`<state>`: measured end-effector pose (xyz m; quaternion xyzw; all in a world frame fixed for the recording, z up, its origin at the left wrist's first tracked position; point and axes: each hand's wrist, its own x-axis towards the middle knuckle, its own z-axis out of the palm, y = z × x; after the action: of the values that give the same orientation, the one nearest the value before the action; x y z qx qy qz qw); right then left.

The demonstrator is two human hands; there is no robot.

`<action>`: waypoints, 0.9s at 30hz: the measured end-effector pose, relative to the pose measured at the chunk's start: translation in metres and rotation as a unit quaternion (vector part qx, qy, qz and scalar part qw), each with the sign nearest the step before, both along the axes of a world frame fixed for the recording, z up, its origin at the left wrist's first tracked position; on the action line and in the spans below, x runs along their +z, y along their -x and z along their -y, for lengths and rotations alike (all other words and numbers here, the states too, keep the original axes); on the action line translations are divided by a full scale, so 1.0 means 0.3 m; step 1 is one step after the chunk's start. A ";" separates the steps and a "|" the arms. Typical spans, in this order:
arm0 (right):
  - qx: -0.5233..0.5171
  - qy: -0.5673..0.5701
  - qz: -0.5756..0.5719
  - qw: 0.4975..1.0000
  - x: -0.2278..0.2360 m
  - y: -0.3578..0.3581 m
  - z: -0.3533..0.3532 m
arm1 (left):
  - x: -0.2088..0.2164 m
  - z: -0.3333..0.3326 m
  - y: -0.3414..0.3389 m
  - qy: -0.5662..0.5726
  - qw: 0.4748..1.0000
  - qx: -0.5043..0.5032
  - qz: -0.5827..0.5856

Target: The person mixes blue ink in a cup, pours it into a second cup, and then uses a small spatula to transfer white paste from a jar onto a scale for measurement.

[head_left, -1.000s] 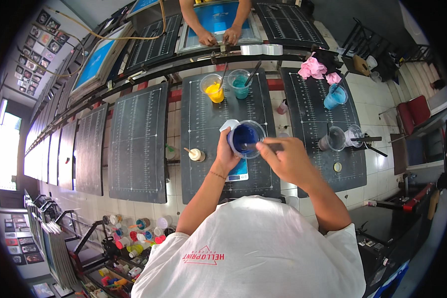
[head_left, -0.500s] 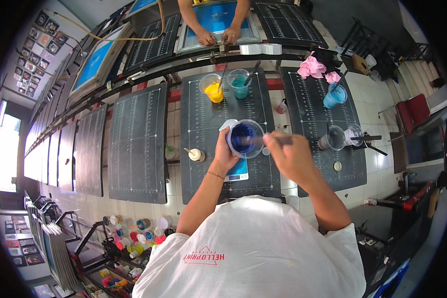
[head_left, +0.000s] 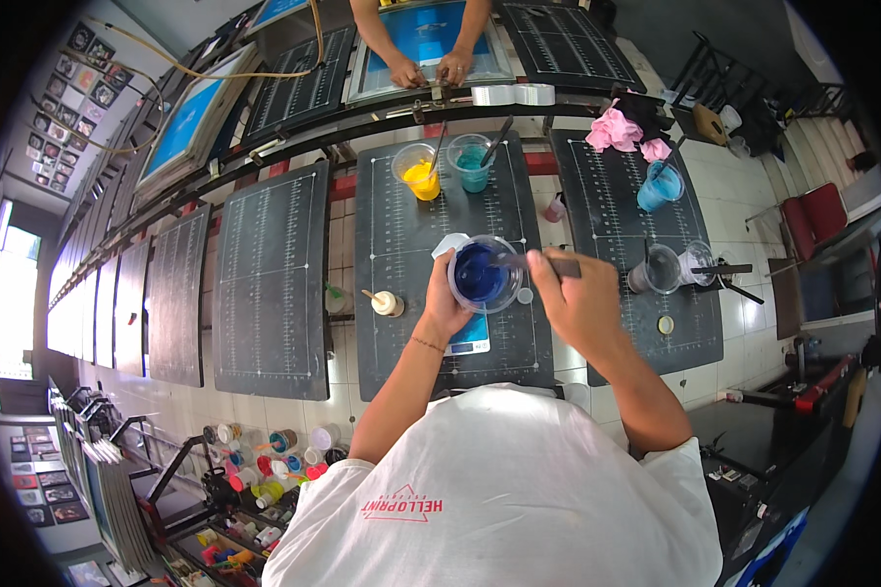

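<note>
My left hand (head_left: 444, 301) is closed around the side of a clear plastic cup (head_left: 511, 293) with dark blue ink (head_left: 479, 276) in it. My right hand (head_left: 579, 298) grips the dark handle of a spatula (head_left: 562, 267), whose blade reaches over the rim into the cup. Below the cup, partly hidden, a small digital scale (head_left: 468, 338) lies on a black gridded board (head_left: 411, 362). A white piece (head_left: 449, 245) shows beside my left fingers. To the left stands a small cream-coloured pot (head_left: 387, 304) with a stick in it.
Cups of yellow ink (head_left: 421, 182) and teal ink (head_left: 472, 174) stand farther back. On the right board are a light-blue cup (head_left: 659, 188), clear cups (head_left: 659, 271) and pink crumpled cloth (head_left: 614, 131). Across the rail, another person's hands (head_left: 431, 70) rest at a blue screen frame (head_left: 504, 64).
The spatula and my right hand have shifted slightly right, drawing the blade toward the cup's right rim. My left hand keeps holding the cup in nearly the same place.
</note>
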<state>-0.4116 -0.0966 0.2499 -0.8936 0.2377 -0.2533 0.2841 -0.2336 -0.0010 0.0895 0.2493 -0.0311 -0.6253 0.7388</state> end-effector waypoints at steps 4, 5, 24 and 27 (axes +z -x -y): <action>0.066 0.007 -0.001 0.998 0.005 0.004 -0.014 | -0.049 0.003 0.016 0.060 0.998 -0.010 -0.014; 0.099 -0.004 0.016 0.995 0.015 0.009 -0.019 | -0.048 0.003 0.028 0.090 0.995 -0.013 -0.030; 0.082 0.119 -0.021 0.989 0.243 0.074 -0.082 | -0.141 0.012 0.089 0.170 0.942 -0.174 -0.233; 0.093 0.130 -0.027 0.987 0.226 0.070 -0.083 | -0.132 0.014 0.085 0.191 0.931 -0.175 -0.257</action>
<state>-0.4326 -0.0718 0.3176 -0.9476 0.1266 -0.2303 0.1814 -0.2590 -0.0051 0.0500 -0.0757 -0.0020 -0.7696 0.6341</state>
